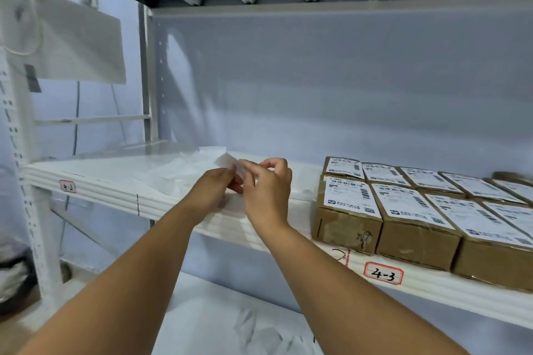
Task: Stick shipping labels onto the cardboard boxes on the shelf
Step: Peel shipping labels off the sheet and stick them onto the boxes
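Both my hands meet over the white shelf (115, 190), pinching a white shipping label (230, 163) between their fingertips. My left hand (215, 190) grips its lower edge; my right hand (269, 184) holds it from the right. The label is blurred, and its far end stands above my fingers. Several cardboard boxes (346, 225) stand in two rows on the right of the shelf, each with a printed label (350, 196) on top. The boxes lie about a hand's width to the right of my right hand.
Loose white backing sheets (178, 170) lie on the shelf behind my hands. Tags "4-2" (68, 187) and "4-3" (383, 273) mark the shelf's front edge. A lower shelf (219, 323) holds crumpled sheets. A perforated upright (20, 153) stands at left.
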A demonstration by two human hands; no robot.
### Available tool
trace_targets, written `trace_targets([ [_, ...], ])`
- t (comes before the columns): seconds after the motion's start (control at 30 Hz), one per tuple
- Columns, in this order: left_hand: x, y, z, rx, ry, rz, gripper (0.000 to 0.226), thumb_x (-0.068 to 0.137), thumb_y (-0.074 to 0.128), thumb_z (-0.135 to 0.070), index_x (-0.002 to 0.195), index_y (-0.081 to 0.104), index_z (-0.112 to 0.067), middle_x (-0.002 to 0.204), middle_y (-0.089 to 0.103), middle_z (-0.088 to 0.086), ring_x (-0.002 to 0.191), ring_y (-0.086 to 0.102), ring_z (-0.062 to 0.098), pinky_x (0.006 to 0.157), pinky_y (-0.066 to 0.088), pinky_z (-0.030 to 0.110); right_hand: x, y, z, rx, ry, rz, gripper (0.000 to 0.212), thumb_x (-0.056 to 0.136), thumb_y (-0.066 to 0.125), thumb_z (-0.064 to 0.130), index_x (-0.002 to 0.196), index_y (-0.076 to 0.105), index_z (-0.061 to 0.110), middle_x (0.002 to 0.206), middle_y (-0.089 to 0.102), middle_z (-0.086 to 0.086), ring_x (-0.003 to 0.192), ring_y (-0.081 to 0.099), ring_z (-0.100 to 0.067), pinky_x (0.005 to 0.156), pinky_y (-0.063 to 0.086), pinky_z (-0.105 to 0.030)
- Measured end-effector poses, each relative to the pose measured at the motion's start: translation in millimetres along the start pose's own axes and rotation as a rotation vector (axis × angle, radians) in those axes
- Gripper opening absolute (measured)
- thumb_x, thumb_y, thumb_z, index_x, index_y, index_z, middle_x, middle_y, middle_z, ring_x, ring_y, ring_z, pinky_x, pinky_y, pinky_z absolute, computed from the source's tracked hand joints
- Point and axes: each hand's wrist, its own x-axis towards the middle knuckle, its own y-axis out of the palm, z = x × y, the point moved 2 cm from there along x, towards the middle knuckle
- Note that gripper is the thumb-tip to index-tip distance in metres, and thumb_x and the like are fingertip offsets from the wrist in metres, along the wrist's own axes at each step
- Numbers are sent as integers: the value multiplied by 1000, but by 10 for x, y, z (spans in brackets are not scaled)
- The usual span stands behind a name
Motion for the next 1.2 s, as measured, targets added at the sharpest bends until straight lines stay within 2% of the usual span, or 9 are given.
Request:
trace_targets([
  [0.07,-24,-63,-28,-112,-11,-21,49,102,26,-41,87,65,-15,78,72,-4,52,47,5,56,33,24,48,75,-28,-13,14,72,30,96,47,22,114,67,35,103,37,10,105,47,-13,85,46,-31],
  [0.17,-25,-157,0,-292,-17,-46,54,98,26,-52,92,63,-15,87,75,1,60,44,11,62,34,25,102,139,-78,-45,60,136,37,97,42,16,118,65,36,119,43,7,106,54,-15,85,47,-31],
  [0.27,-57,-143,-18,-163,0,72,38,96,42,-45,92,65,-16,96,74,-5,63,44,10,63,34,24,97,132,-134,-46,92,162,42,97,37,10,126,61,28,135,43,2,118,50,-16,96,41,-28],
  [0.37,-81,-125,-35,-77,22,148,23,92,54,-33,92,64,-12,95,73,-11,64,43,8,59,32,22,101,122,-149,14,112,149,44,94,36,2,127,60,16,137,48,-5,124,47,-17,103,35,-24],
  [0.47,-90,-175,-23,-122,50,144,17,91,57,-22,99,71,-16,93,71,-11,62,40,5,61,29,21,105,111,-143,76,162,147,38,94,40,6,127,59,13,137,51,-7,127,45,-19,106,35,-27],
  [0.57,-89,-217,3,-261,60,72,14,90,57,-18,94,70,-19,88,73,-6,54,38,4,60,28,22,96,99,-136,98,123,151,35,94,48,13,127,59,15,137,52,-4,130,42,-16,107,30,-22],
  [0.67,-90,-217,15,-306,51,43,15,91,55,-21,90,69,-18,82,74,-6,52,37,4,58,30,20,90,103,-123,133,122,150,34,92,52,16,123,63,17,140,50,-3,133,40,-13,110,28,-21],
  [1.0,-104,-173,-40,-198,42,93,20,93,52,-14,80,67,-19,75,71,-8,53,33,6,51,29,16,84,115,-128,158,108,156,33,92,48,12,119,66,15,147,42,-2,135,38,-12,111,29,-24],
  [1.2,-112,-172,-46,-193,30,101,28,95,46,-22,93,71,-13,79,73,-3,54,31,9,53,25,22,81,110,-150,158,129,144,32,91,49,12,119,65,14,145,44,-2,133,39,-12,107,31,-21],
])
